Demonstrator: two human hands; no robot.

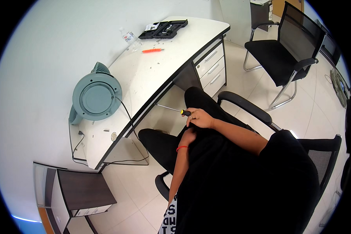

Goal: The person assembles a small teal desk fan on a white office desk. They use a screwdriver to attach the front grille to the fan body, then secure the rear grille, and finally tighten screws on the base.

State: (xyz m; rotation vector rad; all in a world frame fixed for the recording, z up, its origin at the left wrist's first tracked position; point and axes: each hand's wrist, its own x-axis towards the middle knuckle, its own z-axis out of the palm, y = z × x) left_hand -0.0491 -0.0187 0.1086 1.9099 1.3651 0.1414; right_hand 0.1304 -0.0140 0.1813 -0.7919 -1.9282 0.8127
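My right hand (200, 117) is closed around the yellow and black handle of a screwdriver (169, 108) held over my lap. Its thin metal shaft points left toward the desk's front edge. Just below, my left hand (189, 135), with a red band at the wrist, rests near my lap; its fingers are mostly hidden. On the desk to the left sits a round grey-green appliance (94, 97) with its ringed, recessed face up. A black cord (129, 116) runs from it over the desk edge.
The white desk (175, 50) carries an open black tool case (165, 29), a clear plastic bottle (129, 38), an orange-handled tool (152, 50) and small loose pieces. A drawer unit (212, 70) stands under it. A black mesh chair (279, 58) is at the upper right.
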